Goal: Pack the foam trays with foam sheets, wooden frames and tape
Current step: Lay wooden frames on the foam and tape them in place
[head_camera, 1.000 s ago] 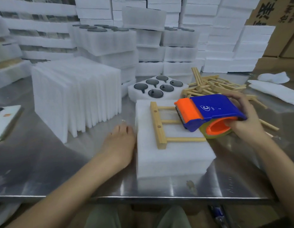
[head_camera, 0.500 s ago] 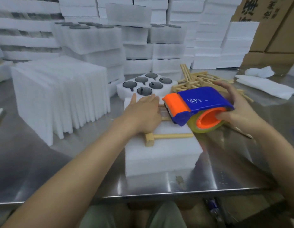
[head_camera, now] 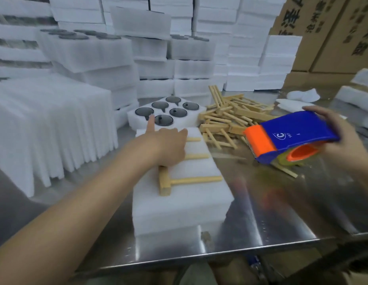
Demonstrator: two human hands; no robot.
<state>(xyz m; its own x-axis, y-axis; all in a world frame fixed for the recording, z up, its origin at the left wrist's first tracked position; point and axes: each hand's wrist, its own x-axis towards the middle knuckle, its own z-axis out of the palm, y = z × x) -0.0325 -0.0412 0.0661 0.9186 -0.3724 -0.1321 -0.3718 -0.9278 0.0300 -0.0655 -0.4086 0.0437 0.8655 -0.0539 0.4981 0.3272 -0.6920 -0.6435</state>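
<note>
The left hand (head_camera: 166, 145) lies on the wooden frame (head_camera: 191, 179), which rests flat on top of the white foam block (head_camera: 183, 208) at the near edge of the steel desk (head_camera: 282, 202). One finger points straight forward and the rest bend down over the frame's long rail; whether they grip it or only press cannot be told. Just ahead of that fingertip sits an open foam tray (head_camera: 196, 118) holding dark round lids (head_camera: 178, 112). To the right of these fingers, clear of the block, the right hand (head_camera: 339, 138) has its fingers wrapped round a blue-and-orange tape dispenser (head_camera: 290, 136), held just above the desk. Between the two hands and further back lies a heap of wooden frames (head_camera: 226, 118). Left of the left fingers stand upright foam sheets (head_camera: 45, 120).
</note>
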